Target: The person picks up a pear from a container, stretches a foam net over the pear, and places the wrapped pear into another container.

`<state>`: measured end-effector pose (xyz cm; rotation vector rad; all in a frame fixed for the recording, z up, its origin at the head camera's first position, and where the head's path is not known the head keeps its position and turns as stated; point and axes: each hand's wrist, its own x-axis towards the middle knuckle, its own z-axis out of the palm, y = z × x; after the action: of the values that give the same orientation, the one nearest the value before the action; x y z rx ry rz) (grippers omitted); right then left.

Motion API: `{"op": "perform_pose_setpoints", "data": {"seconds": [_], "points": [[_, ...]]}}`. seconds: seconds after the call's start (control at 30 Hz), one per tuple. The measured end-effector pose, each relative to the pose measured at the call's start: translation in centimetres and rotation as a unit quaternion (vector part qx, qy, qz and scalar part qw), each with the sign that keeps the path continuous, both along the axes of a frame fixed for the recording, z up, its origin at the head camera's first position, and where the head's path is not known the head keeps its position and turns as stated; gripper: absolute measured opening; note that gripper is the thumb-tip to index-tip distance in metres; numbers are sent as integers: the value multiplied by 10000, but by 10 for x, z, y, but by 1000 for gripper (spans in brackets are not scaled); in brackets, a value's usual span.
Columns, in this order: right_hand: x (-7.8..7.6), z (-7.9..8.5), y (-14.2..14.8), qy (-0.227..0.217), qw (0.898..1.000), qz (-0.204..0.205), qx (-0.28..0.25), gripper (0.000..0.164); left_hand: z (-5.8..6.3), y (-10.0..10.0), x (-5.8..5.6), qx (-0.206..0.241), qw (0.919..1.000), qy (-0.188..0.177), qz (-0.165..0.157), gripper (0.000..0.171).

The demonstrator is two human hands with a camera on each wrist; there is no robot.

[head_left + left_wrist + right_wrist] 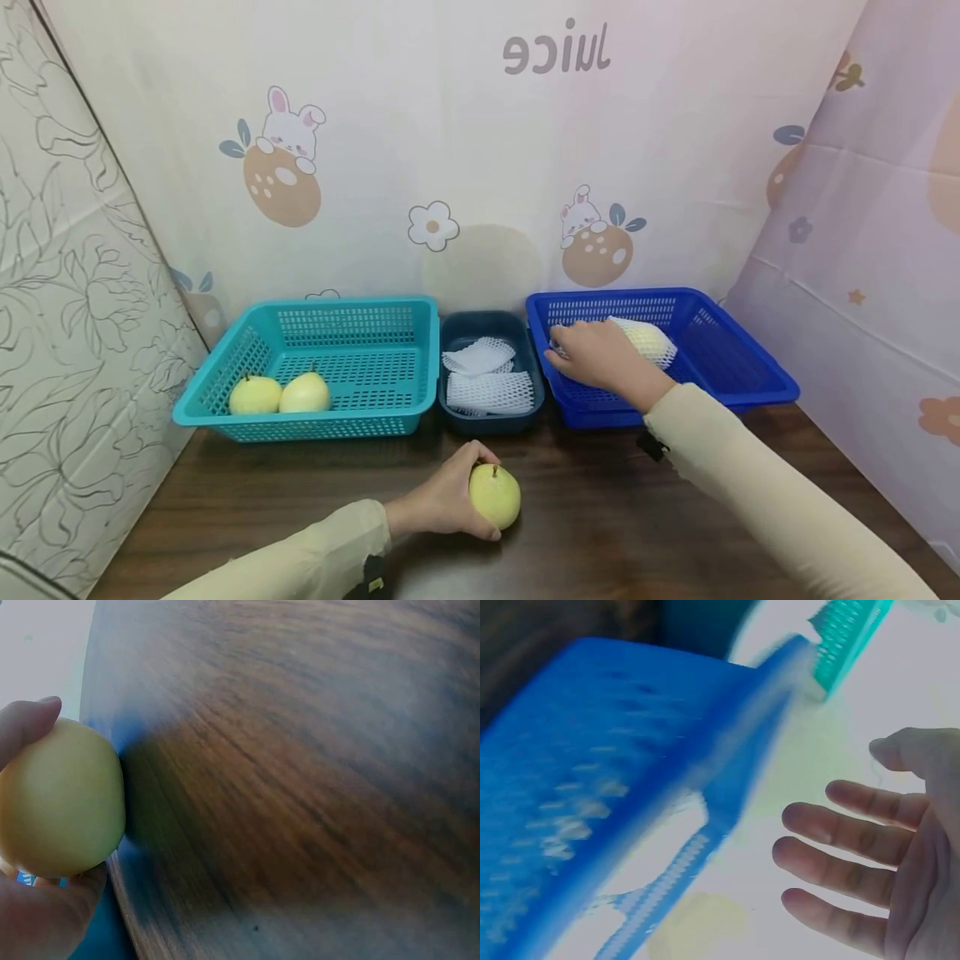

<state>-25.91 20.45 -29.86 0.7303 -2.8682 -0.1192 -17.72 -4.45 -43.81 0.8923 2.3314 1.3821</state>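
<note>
My left hand [448, 493] grips a yellow-green pear [495, 497] on the table, thumb on the near side and fingers on the far side. The same pear [64, 799] appears close up in the left wrist view, its stem out of sight there. Over the left part of the blue basket [750, 392] is my right hand [600, 352]. In the right wrist view the right hand's fingers [847, 832] are spread and hold nothing. Beside it in that basket lies a pear in white foam netting [651, 343]; more white netting [557, 340] shows behind the hand.
A teal basket [360, 425] with two bare pears [279, 394] stands at the left. Between the baskets sits a small dark bin [491, 425] holding white foam nets [489, 390]. A printed cloth [375, 150] hangs behind, over the dark wooden table [600, 517].
</note>
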Motion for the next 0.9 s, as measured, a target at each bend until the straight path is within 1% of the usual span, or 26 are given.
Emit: {"op": "perform_pose_setpoints", "data": {"seconds": [0.13,0.27,0.37,0.47,0.6,0.7,0.9], "points": [[-9,12,-21,-74,10000,-57,-29,24,1,0,0,0,10000,-18,-7,71],[-20,13,-41,-268,9995,-9,-142,22,1,0,1,-16,10000,-16,-25,70],[-31,9,-52,-548,9977,-32,-404,21,2,0,1,-50,10000,1,-23,70],[-44,6,-63,-1012,9923,-137,-702,21,3,1,0,-83,10000,-3,-20,70],[-57,-3,-75,-1573,9826,-280,-942,21,3,1,-1,-119,9999,-72,-51,70],[-64,-13,-85,-1841,9774,-378,-962,24,4,2,-1,-146,9998,-116,-46,70],[-64,-37,-106,-2149,9715,-677,-744,36,5,1,0,-193,9996,-209,13,69]]}}
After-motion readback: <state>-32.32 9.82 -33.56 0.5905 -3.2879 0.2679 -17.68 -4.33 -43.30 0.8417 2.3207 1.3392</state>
